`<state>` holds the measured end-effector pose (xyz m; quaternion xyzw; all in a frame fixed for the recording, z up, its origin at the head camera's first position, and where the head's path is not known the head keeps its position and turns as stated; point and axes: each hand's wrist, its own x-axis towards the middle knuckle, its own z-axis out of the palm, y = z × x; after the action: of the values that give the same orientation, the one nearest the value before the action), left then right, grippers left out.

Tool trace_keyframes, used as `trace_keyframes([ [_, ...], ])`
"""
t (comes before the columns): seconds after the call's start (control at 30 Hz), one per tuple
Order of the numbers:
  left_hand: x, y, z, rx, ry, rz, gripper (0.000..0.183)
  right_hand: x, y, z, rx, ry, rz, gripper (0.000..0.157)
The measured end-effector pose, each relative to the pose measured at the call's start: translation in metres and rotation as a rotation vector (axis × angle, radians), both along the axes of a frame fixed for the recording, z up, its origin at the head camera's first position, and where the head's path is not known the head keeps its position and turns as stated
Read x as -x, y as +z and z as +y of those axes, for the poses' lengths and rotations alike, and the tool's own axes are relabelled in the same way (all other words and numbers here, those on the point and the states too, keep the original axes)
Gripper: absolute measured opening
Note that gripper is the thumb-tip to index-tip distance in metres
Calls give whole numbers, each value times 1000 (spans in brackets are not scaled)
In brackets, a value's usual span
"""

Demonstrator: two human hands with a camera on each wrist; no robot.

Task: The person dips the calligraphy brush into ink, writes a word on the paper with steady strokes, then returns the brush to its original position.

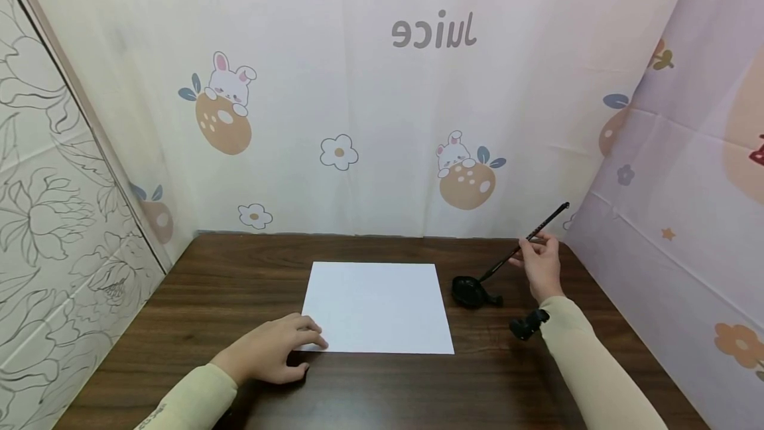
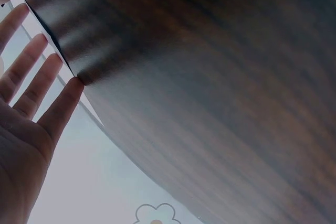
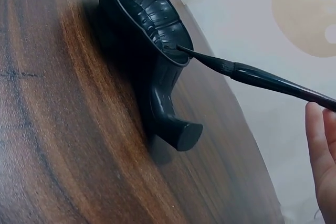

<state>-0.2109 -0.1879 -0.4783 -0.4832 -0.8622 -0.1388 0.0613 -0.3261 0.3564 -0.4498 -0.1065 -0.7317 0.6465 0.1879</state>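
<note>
A black ink brush slants up to the right, its handle pinched by my right hand. In the right wrist view the dark bristles reach over the rim of a black ink dish, which has dark liquid inside and a stubby bent handle. The dish stands just right of a blank white sheet of paper. My left hand rests at the sheet's lower left corner, fingers spread over its edge. The left wrist view shows those fingertips down on the paper and table.
The dark wooden table ends at a pale printed curtain behind it, with more patterned cloth on the right. A floral panel stands on the left. A black strap device sits at my right wrist.
</note>
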Motion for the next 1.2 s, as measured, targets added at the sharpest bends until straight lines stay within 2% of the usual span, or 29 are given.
trace_keyframes([
  [0.5,2,-2,-2,0,3,-8,36,-3,1,7,29,-20,18,50],
  [0.63,1,-3,-1,2,5,-11,36,-4,2,9,43,-36,17,45],
  [0.77,1,-3,-1,2,8,-12,36,-4,6,10,95,-59,51,42],
  [1.0,-1,-1,0,-5,7,-8,36,-5,18,6,171,-75,161,44],
  [1.2,-1,1,1,-9,-1,1,35,-9,29,-1,124,-35,208,48],
])
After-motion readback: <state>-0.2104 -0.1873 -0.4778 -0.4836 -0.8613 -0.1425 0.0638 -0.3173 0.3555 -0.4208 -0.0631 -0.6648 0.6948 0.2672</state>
